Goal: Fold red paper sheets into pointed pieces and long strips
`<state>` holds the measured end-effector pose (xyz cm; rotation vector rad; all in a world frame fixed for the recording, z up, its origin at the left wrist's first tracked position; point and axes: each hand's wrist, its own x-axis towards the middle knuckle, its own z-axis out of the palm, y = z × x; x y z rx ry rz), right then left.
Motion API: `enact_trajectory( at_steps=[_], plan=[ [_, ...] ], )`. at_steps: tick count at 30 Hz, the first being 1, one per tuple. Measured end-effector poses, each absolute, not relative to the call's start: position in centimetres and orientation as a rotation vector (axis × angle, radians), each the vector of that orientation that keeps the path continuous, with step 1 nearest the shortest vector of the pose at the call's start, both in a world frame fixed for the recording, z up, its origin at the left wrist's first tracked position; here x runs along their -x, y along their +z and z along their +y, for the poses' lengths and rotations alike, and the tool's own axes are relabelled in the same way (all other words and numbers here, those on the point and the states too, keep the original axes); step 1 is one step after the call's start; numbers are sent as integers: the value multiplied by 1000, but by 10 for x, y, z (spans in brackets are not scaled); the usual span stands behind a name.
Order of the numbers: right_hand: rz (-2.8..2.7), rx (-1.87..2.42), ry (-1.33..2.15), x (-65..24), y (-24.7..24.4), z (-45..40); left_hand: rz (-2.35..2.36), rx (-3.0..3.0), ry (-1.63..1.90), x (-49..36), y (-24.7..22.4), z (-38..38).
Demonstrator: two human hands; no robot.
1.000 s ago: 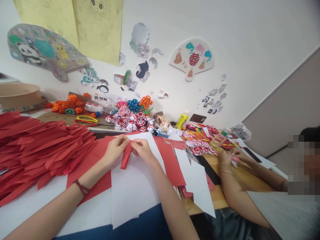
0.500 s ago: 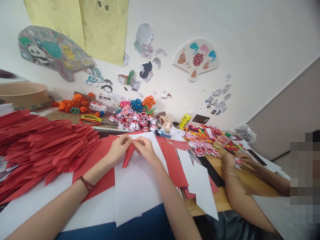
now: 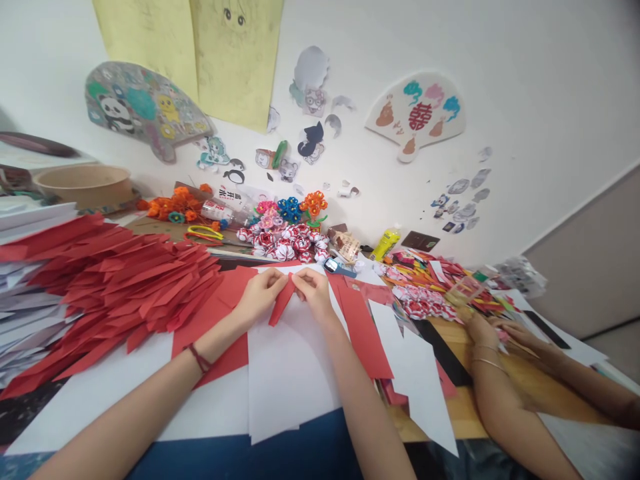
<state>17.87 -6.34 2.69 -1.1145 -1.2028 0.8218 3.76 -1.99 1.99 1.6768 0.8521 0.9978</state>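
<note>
From the head view, the left hand (image 3: 260,293) and the right hand (image 3: 314,291) meet over a narrow red paper strip (image 3: 281,305). Both pinch its upper end between thumb and fingertips, and the lower end slants down toward the person over white paper sheets (image 3: 287,373) spread on the surface (image 3: 455,413). A heap of folded red strips (image 3: 115,287) lies to the left, just beside the left forearm. Paper flower balls (image 3: 283,243) sit behind the hands, and a yellow glue bottle (image 3: 385,244) stands further right. A co-worker's hand (image 3: 480,327) works at the right edge, well apart from the strip.

The fold could go crooked if either pinch slips, since the strip is thin and held only at its tip; a hard tug between the two hands might tear it.

Against the frame a second back, the camera has swung left and tilted, so the whole scene sits further right and the stack of white sheets at far left shows; the hands keep the same pinch, and the strip has turned a little steeper.
</note>
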Motion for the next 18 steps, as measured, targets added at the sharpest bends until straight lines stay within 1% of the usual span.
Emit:
enact_trajectory(
  at_steps=[8, 18],
  plan=[
    [-1174, 1100, 792, -183, 23, -62, 836, -1720, 1019, -37, 25, -25],
    [-1139, 1042, 749, -186, 20, -60, 733, -1681, 916, -35, 31, -26]
  ],
)
